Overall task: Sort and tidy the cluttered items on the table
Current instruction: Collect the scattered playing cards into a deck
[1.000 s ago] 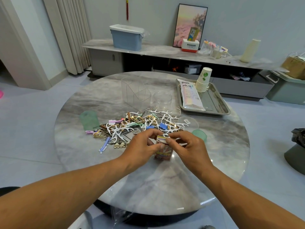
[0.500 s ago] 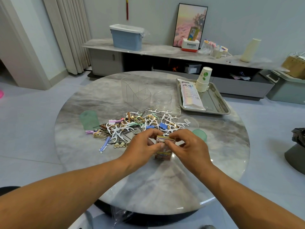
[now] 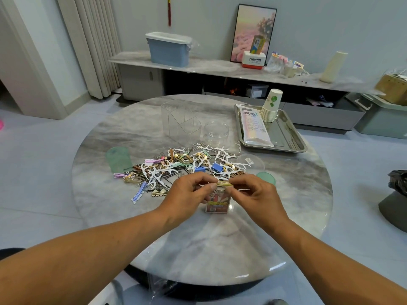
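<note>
At the centre of the frame, both hands meet over a small box [image 3: 218, 202] that stands on the round marble desk [image 3: 220, 243]. The left hand [image 3: 187, 200] has its grip pinching the left end of the box top, with the fingers curled. The right hand [image 3: 253, 198] has its grip pinching the right end of the same top edge. Just above the hands lies a mixed pile of hair clips and floss picks [image 3: 187, 166]. A green lid [image 3: 119, 159] lies at the left of the pile, and a second green lid [image 3: 266, 178] just beside the right hand. Above the pile stand a clear organizer [image 3: 180, 122] and a clear jar [image 3: 217, 133]. At the upper right, a metal tray [image 3: 286, 137] holds a stack of paper cups [image 3: 271, 106] and a long packet [image 3: 253, 126].
</note>
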